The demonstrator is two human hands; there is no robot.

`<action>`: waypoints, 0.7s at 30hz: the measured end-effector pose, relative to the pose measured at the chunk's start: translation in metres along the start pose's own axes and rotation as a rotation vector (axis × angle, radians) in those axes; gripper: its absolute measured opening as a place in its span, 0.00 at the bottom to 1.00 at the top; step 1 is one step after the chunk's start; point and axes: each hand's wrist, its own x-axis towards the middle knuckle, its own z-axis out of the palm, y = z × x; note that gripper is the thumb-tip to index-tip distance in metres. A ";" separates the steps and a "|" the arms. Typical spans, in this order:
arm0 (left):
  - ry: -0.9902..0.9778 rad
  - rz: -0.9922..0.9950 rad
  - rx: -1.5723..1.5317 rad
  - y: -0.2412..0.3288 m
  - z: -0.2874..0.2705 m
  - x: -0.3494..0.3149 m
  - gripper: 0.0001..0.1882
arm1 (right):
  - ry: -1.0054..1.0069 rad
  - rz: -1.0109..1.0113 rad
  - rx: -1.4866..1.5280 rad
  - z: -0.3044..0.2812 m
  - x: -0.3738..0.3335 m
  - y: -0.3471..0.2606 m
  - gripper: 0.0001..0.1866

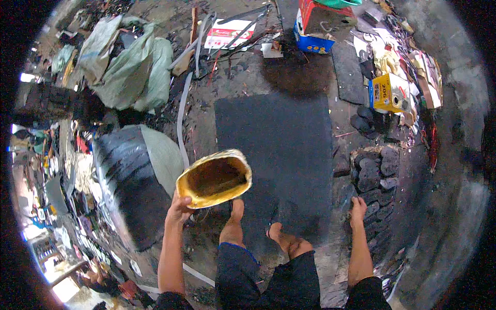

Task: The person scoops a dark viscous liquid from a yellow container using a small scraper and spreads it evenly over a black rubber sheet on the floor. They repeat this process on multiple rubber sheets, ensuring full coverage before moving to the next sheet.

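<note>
Fingers of the left hand (pixel 179 207) clamp the near-left rim of a yellow-edged container (pixel 219 198); whether those of the right hand (pixel 358 211) hold anything, I cannot tell. A firm, level hold should serve best. Over the dark mat's (pixel 279 134) left edge, its mouth faces up, long axis running left to right.

Left forearm (pixel 171 253) extends upward from the lower edge, left of centre; the left hand (pixel 179 209) grips, thumb (pixel 185 200) uppermost. Right forearm (pixel 360 256) rises at lower right; the right hand (pixel 358 211) has curled fingers (pixel 355 201).
</note>
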 end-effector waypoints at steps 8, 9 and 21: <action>-0.340 0.014 0.278 0.015 0.120 0.200 0.49 | 0.002 0.142 0.136 0.040 -0.030 0.062 0.37; -0.356 0.017 0.277 0.003 0.127 0.226 0.49 | -0.023 0.199 0.236 0.066 -0.047 0.042 0.41; -0.652 0.238 0.397 -0.096 0.199 0.415 0.52 | 0.072 0.192 0.790 0.240 0.030 -0.027 0.13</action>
